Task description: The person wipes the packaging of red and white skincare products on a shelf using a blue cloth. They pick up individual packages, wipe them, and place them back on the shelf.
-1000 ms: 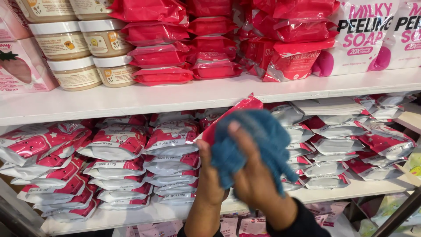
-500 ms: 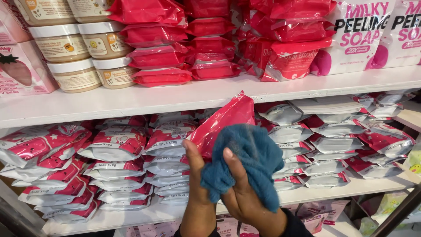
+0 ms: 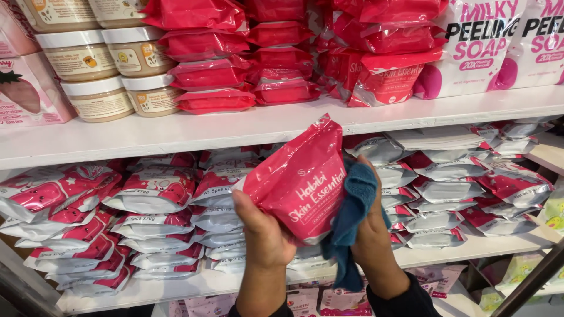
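Left hand (image 3: 264,235) is gripping the red pack (image 3: 299,182) from below while the right hand (image 3: 373,235) is pinching a blue cloth (image 3: 352,217) against its back, so I'd keep wiping gently and supporting it well.

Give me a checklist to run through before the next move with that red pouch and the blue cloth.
1. Left hand grips the red pouch from below: ok.
2. Right hand holds the blue cloth against the pouch's right edge: ok.
3. Pouch front in view, unobstructed: ok.
4. Pouch back free of dust: cannot tell, hidden.
5. Pouch held apart from the upper shelf: ok.
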